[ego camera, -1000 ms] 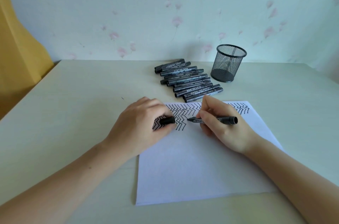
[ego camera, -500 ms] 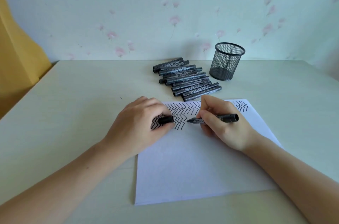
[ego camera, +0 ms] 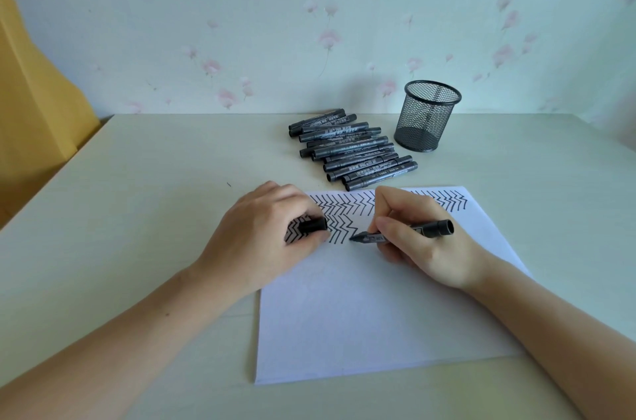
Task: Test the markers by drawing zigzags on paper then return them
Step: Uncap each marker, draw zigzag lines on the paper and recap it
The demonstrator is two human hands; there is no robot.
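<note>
A white sheet of paper (ego camera: 361, 316) lies on the pale counter (ego camera: 137, 196), its near half blank and its far part covered with rows of black zigzags (ego camera: 347, 209). Two bare forearms reach in from the near corners and meet over the far part of the sheet. The left hand (ego camera: 261, 240) rests on the left edge of the paper with its fingers curled round a black cap (ego camera: 311, 225), which pokes out toward the right, over the lower row of zigzags. The right hand (ego camera: 423, 244) lies on the paper just right of it and pinches a black marker (ego camera: 406, 233) between thumb and fingers; the marker lies nearly flat, its tip pointing left and touching the paper at the right end of the lower zigzag row, its back end sticking out to the right past the knuckles. Beyond the far edge of the paper, close to it, a pile of capped black markers (ego camera: 351, 151) lies on the counter, side by side and slanting, their caps toward the left. Just right of the pile, a little farther back, stands an upright black mesh pen cup (ego camera: 426, 116); nothing shows inside through the mesh. Behind the counter rises a pale wall with faint pink flowers (ego camera: 327, 37), and at the far left is a yellow surface (ego camera: 34, 92).
</note>
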